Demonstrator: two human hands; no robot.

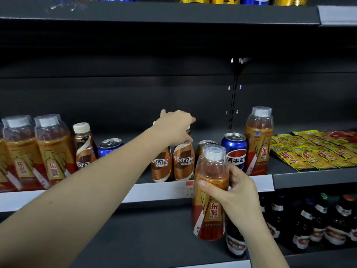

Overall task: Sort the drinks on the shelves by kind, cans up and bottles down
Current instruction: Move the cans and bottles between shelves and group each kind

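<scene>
A tall orange bottle (210, 192) is being held by the right hand (239, 192), near and in front of the middle shelf (158, 190). The fingers are being curled round its upper part, with the thumb on its front. The bottle is being kept upright, off the shelf, with its clear cap pointing up.

Two brown coffee bottles (173, 161) are being touched at their tops by the left hand (175, 126), which is being reached far over the shelf. The fingers are bent down over the caps; whether the caps are being gripped cannot be told.

More drinks are being kept on the same shelf. A blue can (234, 149) is standing just right of the coffee bottles, with a gold can (204, 145) half hidden behind the held bottle. Another orange bottle (258, 142) is standing right of the blue can. On the left, two more orange bottles (36, 151), a third coffee bottle (84, 146) and a second blue can (110, 147) are being kept in a row.

Yellow snack packs (309, 151) are lying far right. Dark bottles (318, 219) are standing on the lower shelf. Cans (224, 0) are peeking over the top shelf.
</scene>
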